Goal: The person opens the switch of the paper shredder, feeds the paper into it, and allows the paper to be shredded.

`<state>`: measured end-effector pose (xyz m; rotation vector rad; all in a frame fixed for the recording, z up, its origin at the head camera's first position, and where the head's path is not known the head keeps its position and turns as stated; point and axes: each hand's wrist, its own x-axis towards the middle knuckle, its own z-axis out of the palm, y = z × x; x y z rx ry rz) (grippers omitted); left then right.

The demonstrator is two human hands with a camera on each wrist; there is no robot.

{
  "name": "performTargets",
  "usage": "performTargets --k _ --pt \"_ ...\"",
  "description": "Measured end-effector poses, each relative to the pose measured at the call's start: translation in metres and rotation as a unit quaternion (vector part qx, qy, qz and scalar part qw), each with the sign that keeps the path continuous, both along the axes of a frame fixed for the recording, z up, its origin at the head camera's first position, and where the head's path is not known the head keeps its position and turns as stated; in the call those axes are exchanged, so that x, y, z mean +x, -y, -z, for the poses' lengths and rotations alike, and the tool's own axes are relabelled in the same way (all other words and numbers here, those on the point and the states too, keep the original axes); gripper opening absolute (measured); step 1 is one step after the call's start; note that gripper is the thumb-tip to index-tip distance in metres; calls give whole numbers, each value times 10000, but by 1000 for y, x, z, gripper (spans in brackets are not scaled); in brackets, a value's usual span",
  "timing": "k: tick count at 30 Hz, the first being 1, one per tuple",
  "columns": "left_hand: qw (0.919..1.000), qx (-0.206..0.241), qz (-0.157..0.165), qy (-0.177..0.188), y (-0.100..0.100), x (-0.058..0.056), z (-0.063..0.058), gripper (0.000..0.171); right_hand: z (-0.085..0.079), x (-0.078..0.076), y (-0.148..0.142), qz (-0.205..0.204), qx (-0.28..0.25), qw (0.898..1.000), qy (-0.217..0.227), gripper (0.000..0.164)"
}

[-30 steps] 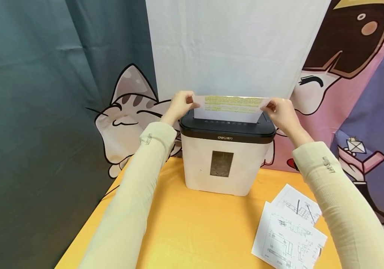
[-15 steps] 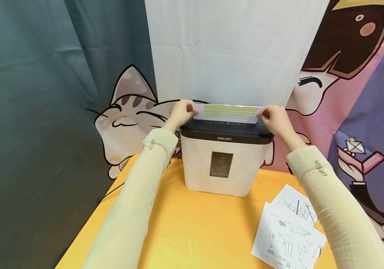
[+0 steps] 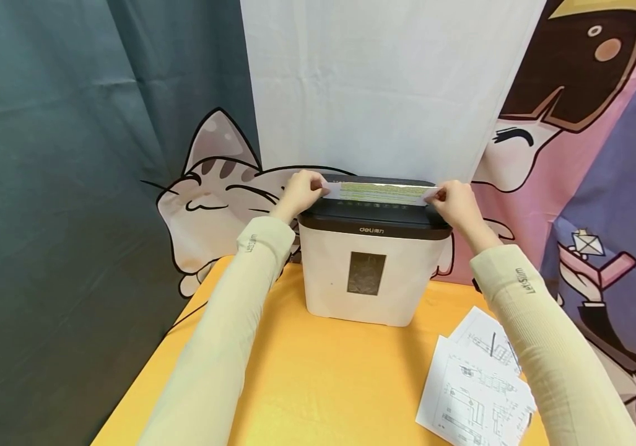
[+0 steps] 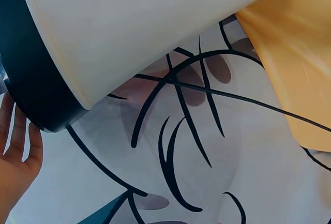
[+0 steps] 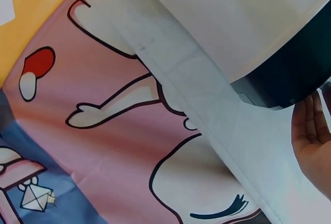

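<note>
A white paper shredder [image 3: 326, 272] with a black top stands on the yellow table. In its top slot is a sheet of paper [image 3: 380, 193] with yellow-highlighted lines, only a low strip of it showing above the slot. My left hand [image 3: 299, 193] pinches the sheet's left edge between thumb and fingers. At the right edge, my right hand [image 3: 457, 201] pinches it the same way. In the left wrist view the left hand [image 4: 20, 157] is by the black lid; in the right wrist view the right hand [image 5: 313, 138] is beside the lid too. Both fingertips are hidden there.
Two overlapping printed sheets [image 3: 474, 396] with line drawings lie on the yellow table [image 3: 329, 384] at the right front. A thin black cord [image 3: 189, 314] runs over the table's left edge. Cartoon-printed and white cloths [image 3: 384, 87] hang close behind the shredder.
The highlighted sheet has sunk farther into the shredder slot, so less of it shows. Both hands have moved down with it, still pinching its edges; the right hand also shifted slightly left.
</note>
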<state>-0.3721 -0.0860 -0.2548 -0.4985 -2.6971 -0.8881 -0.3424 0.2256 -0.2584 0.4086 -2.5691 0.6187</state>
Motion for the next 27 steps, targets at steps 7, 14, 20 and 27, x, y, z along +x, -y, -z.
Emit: performTargets --k 7,14,20,27 --pt "10000 73 -3 18 -1 1 0 15 3 -1 1 29 -61 9999 92 14" --pt "9999 102 30 -25 -3 0 1 12 3 -2 6 -22 -82 9998 153 13" --pt "9999 86 100 -25 -5 -1 1 14 6 -4 8 -130 -107 9998 66 14" --pt "9999 -90 90 30 -6 0 2 15 10 -6 8 -259 -4 9996 -80 17"
